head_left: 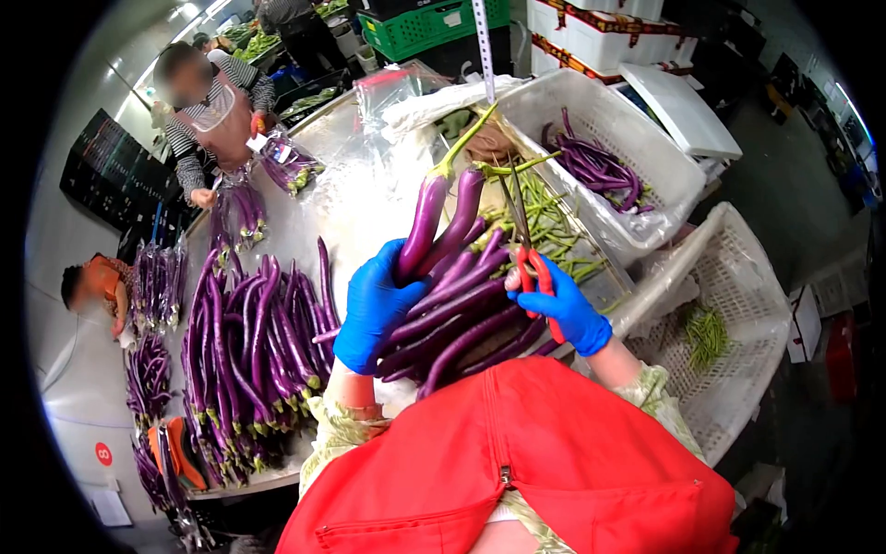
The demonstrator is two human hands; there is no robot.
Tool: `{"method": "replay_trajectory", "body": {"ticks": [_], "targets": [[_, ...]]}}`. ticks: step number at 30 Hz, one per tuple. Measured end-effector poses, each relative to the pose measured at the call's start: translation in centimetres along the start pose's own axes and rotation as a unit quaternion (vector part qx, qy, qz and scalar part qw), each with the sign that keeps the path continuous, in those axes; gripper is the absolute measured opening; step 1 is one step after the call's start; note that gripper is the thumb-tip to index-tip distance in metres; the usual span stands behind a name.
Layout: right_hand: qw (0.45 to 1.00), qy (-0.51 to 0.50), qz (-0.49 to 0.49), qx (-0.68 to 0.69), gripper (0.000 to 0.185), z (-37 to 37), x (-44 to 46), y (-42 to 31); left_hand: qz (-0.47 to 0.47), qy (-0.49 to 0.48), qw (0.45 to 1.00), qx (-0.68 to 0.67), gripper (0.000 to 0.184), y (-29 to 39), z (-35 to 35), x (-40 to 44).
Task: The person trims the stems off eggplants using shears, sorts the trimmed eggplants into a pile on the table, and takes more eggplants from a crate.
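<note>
My left hand, in a blue glove, is closed around the lower ends of two long purple eggplants, whose green stems point up and away from me. In my gloved right hand is a pair of scissors with red handles. Its dark blades reach up towards the long stem of the right-hand eggplant; whether they touch it I cannot tell. More loose eggplants lie under and between my hands. Cut green stems are scattered just beyond the scissors.
Rows of eggplants cover the table's left side. A white crate with eggplants stands at the back right. Nearer is a white basket holding green stems. Across the table, a person handles bagged eggplants; another person is further left.
</note>
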State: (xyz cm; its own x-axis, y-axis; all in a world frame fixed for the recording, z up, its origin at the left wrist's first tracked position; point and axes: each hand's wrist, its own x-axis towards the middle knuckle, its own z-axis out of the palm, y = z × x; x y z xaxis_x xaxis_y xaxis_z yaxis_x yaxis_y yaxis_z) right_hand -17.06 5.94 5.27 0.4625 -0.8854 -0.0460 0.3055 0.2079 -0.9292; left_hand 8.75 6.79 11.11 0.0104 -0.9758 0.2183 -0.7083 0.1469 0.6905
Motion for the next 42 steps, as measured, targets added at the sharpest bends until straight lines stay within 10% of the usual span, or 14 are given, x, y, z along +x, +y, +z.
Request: {"method": "replay_trajectory", "body": {"ticks": [18, 27, 42], "targets": [[0.986, 0.132, -0.04, -0.088, 0.043, -1.4, -3.1, 5.2, -0.088, -0.097, 0.977, -0.168, 0.049, -0.7, 1.0, -4.4], [0.984, -0.065, 0.16, -0.034, 0.053, -2.0, -7.2, -2.7, 0.17, 0.023, 0.962, 0.21, 0.03, -1.6, 2.0, -4.4], [0.987, 0.029, 0.092, -0.131, 0.056, -3.4, -4.9, 2.2, 0.251, -0.065, 0.955, 0.141, 0.013, -1.7, 3.0, -3.4]]}}
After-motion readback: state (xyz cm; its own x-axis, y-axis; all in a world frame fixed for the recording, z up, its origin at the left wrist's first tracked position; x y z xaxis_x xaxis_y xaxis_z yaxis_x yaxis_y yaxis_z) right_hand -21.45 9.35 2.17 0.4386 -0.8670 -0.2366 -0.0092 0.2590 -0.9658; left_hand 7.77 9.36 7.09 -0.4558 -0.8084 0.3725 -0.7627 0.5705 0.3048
